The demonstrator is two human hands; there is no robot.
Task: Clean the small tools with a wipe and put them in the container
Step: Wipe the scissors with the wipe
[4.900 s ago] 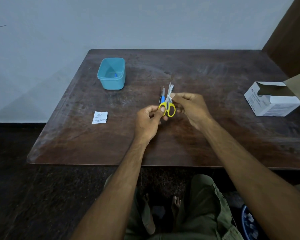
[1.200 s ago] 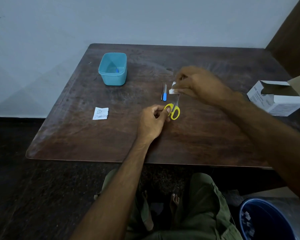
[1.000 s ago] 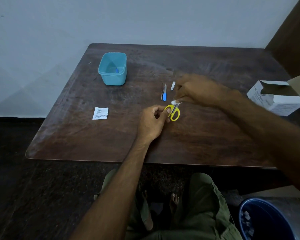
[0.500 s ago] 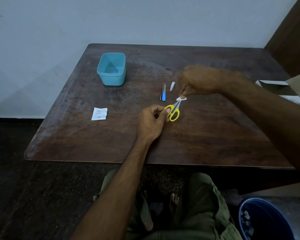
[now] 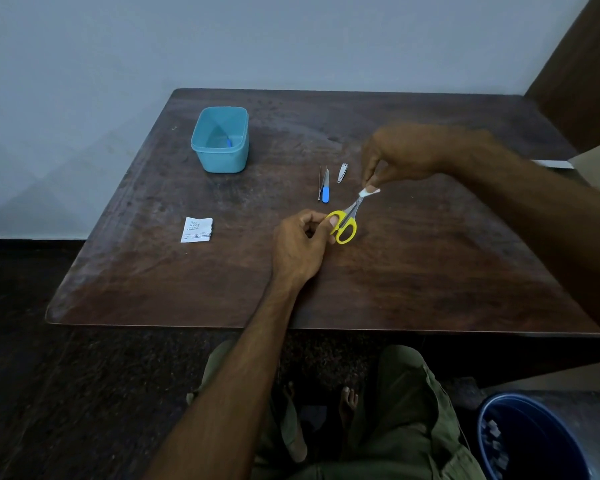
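Small scissors with yellow handles [image 5: 344,223] are held just above the dark wooden table [image 5: 430,265]. My left hand [image 5: 300,242] grips one handle loop. My right hand [image 5: 400,155] pinches a small white wipe [image 5: 368,192] around the blade tips. A blue-handled file with tweezers beside it [image 5: 324,185] and a nail clipper [image 5: 342,172] lie on the table behind the scissors. The teal container [image 5: 221,140] stands at the back left with a small blue item inside.
A torn white wipe sachet [image 5: 196,230] lies left of my left hand. A cardboard box [image 5: 593,168] sits at the right edge, mostly hidden by my forearm. A dark blue bin [image 5: 530,441] with scraps stands on the floor at the lower right.
My right hand went from the far side of the scissors down to the blades and now pinches the wipe at the blade tips. My left hand kept the handle in place.
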